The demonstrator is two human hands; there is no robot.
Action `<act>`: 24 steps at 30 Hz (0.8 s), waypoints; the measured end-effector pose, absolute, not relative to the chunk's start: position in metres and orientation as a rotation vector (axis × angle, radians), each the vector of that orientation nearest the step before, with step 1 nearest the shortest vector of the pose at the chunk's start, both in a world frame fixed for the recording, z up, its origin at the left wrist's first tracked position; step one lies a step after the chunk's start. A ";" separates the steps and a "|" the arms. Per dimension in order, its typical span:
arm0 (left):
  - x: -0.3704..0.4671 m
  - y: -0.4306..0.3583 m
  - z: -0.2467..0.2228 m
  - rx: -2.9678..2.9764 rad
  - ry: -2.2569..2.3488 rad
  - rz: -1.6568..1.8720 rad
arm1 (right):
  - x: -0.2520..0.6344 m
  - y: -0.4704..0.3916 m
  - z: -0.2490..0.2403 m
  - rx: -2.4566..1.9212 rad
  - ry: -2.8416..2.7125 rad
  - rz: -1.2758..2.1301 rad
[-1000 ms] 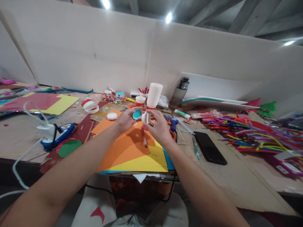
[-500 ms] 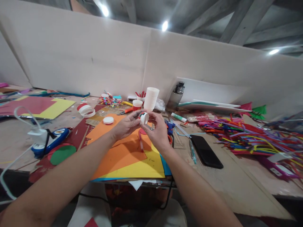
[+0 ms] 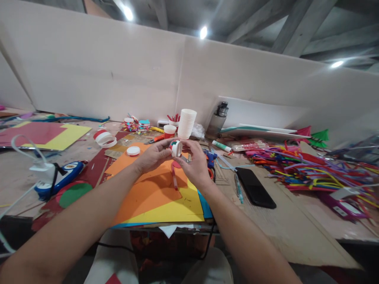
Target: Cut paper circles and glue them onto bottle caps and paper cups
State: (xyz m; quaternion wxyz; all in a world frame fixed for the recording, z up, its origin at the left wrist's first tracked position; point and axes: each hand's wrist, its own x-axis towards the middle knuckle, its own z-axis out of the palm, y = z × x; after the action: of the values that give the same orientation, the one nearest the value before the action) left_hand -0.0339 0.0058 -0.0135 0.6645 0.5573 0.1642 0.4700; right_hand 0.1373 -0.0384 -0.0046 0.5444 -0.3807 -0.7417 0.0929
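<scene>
Between my two hands is a small white paper cup piece (image 3: 177,149) with red, green and dark patches on its side, its round rim turned to the right. My left hand (image 3: 155,156) grips it from the left, thumb and fingers closed on it. From the other side, my right hand (image 3: 194,162) curls its thumb and fingers about the rim. Beneath them lie orange paper sheets (image 3: 142,199) and a yellow sheet (image 3: 186,207). A thin red strip (image 3: 174,177) rests on the orange paper below the cup piece. Left of my hands sits a round white lid-like piece (image 3: 133,151).
Behind my hands stand a stack of white paper cups (image 3: 187,124) and a red-and-white cup (image 3: 169,131). To the right are a blue glue gun (image 3: 211,158), a black phone (image 3: 255,188) and piled pipe cleaners (image 3: 296,165). A blue power strip (image 3: 63,179) lies left.
The whole view has shifted slightly, so things sit a little further left. Both hands keep hold of the cup piece, which is turned slightly.
</scene>
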 end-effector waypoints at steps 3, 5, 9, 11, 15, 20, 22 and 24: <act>-0.035 0.007 -0.014 1.260 0.366 1.050 | 0.138 -0.038 -0.005 -0.902 -1.767 0.216; -0.035 0.007 -0.014 1.262 0.368 1.043 | 0.138 -0.038 -0.005 -0.912 -1.763 0.212; -0.035 0.007 -0.014 1.269 0.396 1.031 | 0.137 -0.037 -0.006 -0.935 -1.764 0.203; -0.035 0.008 -0.014 1.261 0.400 1.033 | 0.137 -0.037 -0.006 -0.937 -1.763 0.206; -0.035 0.008 -0.016 1.266 0.407 1.038 | 0.137 -0.037 -0.006 -0.946 -1.762 0.207; -0.034 0.005 -0.013 1.280 0.421 1.041 | 0.136 -0.037 -0.007 -0.912 -1.779 0.166; -0.034 0.005 -0.013 1.279 0.426 1.044 | 0.136 -0.037 -0.008 -0.913 -1.782 0.145; -0.034 0.006 -0.013 1.279 0.422 1.041 | 0.136 -0.037 -0.008 -0.922 -1.782 0.139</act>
State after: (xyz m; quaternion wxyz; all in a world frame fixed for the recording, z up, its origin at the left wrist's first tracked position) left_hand -0.0340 0.0056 -0.0133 0.6592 0.5650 0.1866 0.4598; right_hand 0.1361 -0.0370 -0.0081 0.5355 -0.3871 -0.7483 0.0582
